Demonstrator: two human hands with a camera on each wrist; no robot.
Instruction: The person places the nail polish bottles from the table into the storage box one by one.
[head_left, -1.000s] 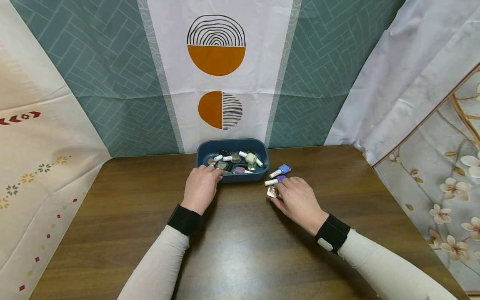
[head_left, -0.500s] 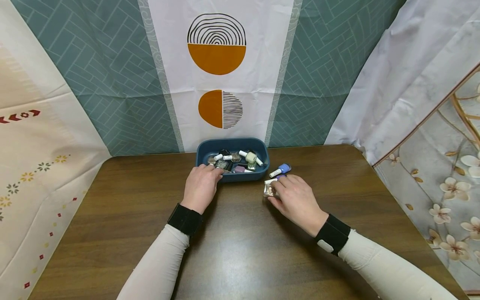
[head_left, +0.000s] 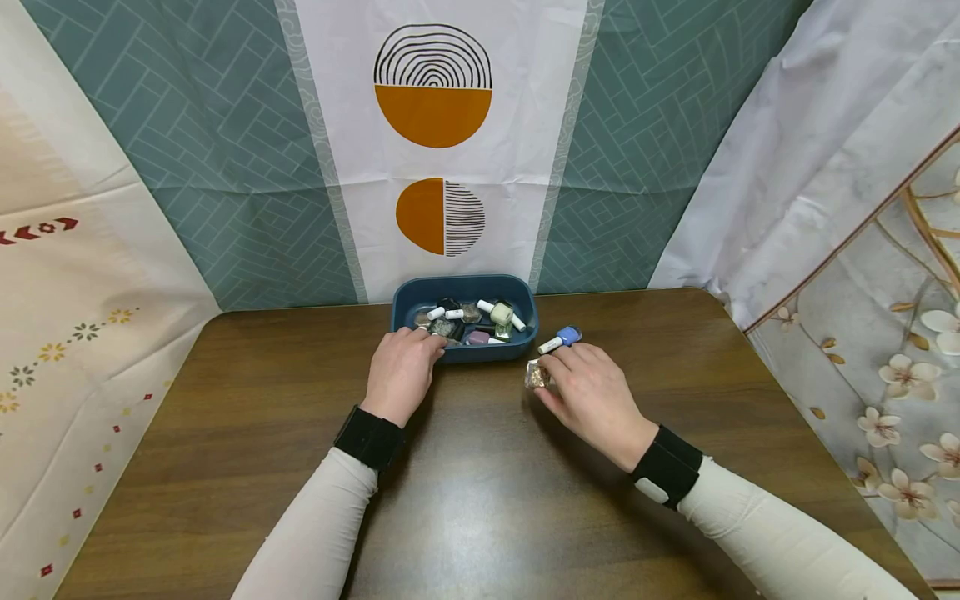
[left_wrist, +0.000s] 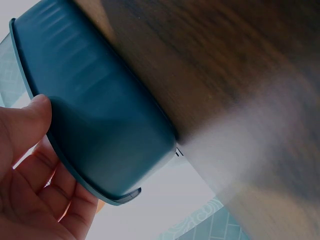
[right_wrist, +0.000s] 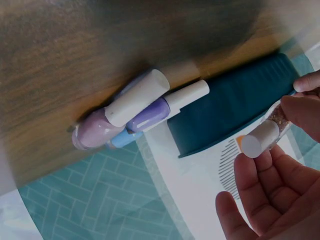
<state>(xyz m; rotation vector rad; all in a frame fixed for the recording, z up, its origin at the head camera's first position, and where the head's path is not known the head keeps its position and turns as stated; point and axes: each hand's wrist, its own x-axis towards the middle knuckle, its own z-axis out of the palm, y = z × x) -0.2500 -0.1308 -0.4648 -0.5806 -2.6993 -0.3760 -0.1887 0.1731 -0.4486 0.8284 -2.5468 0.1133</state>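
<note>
My left hand [head_left: 402, 367] grips the near left rim of a dark blue plastic bin [head_left: 480, 356]. In the left wrist view its thumb [left_wrist: 39, 112] presses the bin's outer wall while the fingers reach over the rim. Between the thumb and fingers of my right hand [head_left: 592, 396] is a glittery nail polish bottle [head_left: 536, 375], just right of the bin; its white cap [right_wrist: 260, 139] shows in the right wrist view. Nail polish bottles lie on the table below that hand: a lilac one [right_wrist: 94, 130], a purple one [right_wrist: 150, 115] and a blue one [right_wrist: 125, 139].
Several nail polish bottles lie jumbled in the bin, including a pale green one [head_left: 502, 314] and a mauve one [head_left: 477, 337]. The bin stands near the back edge of the brown wooden table [head_left: 300, 400], in front of a hanging patterned cloth [head_left: 247, 167].
My right hand has raised the glittery nail polish bottle a little and shifted it slightly left toward the bin, turning it. The left hand stays on the rim.
</note>
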